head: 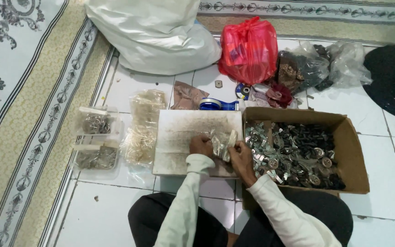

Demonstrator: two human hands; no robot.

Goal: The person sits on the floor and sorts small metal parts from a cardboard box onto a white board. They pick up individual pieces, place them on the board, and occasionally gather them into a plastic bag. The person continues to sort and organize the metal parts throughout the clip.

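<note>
A: Hands?
B: Left hand and right hand both pinch a clear crinkly packet over the pale board, likely for support.
A: Beyond?
B: Cardboard box of small metal and black parts just right; red bag, white sack far.

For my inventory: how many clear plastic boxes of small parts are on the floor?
2: upper box and lower box, both left of the white board. Others may be hidden.
</note>
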